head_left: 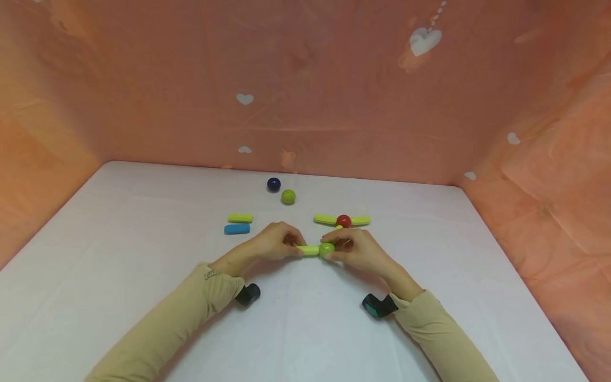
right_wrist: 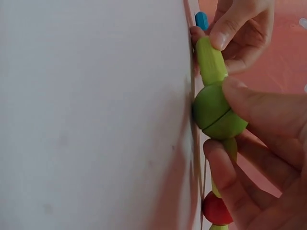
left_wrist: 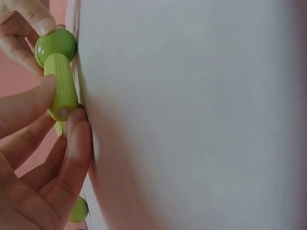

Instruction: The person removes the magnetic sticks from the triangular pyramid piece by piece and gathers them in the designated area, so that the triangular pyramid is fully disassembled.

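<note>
Head view, curled fingers (head_left: pixel 292 251) pinching rod (head_left: pixel 311 250), ball (head_left: pixel 326 249)

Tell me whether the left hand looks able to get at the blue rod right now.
Probably yes: the blue rod lies near the left hand with nothing on top, but that hand pinches a yellow-green rod it would likely need to release.

Two beige-sleeved arms, left (head_left: pixel 172 318) and right (head_left: pixel 444 334), are stretched forward and angled inward, wrists left bare, so that the hands are brought close together, well ahead of the body. The left hand (head_left: pixel 279 241) is set in a pinch, thumb facing fingers (left_wrist: pixel 76 148); the right hand (head_left: pixel 359 248) is curved likewise, thumb (right_wrist: pixel 259 100) opposing bent fingers
</note>
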The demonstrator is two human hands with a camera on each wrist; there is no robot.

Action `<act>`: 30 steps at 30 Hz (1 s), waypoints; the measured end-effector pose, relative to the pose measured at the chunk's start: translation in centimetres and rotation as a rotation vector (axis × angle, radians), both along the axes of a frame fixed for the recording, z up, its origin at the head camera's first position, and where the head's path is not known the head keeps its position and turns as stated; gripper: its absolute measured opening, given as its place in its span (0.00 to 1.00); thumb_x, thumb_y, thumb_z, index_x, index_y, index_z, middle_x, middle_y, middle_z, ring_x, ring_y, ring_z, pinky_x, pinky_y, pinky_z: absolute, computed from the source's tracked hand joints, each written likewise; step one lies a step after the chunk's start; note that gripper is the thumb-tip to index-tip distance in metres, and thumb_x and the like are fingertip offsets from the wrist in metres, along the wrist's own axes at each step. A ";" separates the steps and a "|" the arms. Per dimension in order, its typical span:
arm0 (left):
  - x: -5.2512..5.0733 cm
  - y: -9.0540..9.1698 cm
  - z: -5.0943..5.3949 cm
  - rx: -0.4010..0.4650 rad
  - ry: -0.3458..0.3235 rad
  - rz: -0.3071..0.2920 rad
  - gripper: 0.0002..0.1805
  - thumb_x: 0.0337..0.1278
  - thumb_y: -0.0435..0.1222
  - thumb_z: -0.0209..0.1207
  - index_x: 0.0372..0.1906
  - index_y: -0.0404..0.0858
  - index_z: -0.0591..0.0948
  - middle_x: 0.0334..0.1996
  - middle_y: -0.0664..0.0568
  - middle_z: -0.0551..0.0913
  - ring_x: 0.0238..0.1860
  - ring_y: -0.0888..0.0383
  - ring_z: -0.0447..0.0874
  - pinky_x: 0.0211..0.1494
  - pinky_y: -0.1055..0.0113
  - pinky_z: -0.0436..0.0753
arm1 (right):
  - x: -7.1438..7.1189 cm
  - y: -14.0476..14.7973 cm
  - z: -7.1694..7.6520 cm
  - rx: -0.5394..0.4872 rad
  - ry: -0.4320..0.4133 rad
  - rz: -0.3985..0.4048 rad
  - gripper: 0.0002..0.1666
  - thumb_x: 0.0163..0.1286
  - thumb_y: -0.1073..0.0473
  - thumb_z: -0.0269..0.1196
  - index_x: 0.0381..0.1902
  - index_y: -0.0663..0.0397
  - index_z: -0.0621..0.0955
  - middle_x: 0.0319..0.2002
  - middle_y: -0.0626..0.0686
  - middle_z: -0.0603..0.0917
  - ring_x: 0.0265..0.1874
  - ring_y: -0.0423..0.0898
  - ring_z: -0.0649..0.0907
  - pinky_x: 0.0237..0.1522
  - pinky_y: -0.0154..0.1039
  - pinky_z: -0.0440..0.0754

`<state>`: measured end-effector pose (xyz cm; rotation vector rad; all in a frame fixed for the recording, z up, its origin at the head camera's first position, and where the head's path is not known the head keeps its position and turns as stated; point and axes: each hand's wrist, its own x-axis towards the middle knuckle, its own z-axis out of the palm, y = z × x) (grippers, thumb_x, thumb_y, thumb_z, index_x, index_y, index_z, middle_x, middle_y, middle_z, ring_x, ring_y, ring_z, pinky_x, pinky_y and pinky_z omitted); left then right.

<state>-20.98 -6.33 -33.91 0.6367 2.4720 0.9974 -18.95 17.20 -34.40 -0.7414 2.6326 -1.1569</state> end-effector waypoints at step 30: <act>2.6 -11.6 1.9 -0.056 0.073 0.198 0.12 0.49 0.34 0.68 0.40 0.34 0.85 0.35 0.46 0.83 0.36 0.54 0.77 0.34 0.67 0.76 | 0.2 0.4 -0.3 -0.045 -0.051 -0.018 0.18 0.55 0.64 0.71 0.46 0.56 0.84 0.41 0.51 0.84 0.37 0.44 0.80 0.42 0.32 0.80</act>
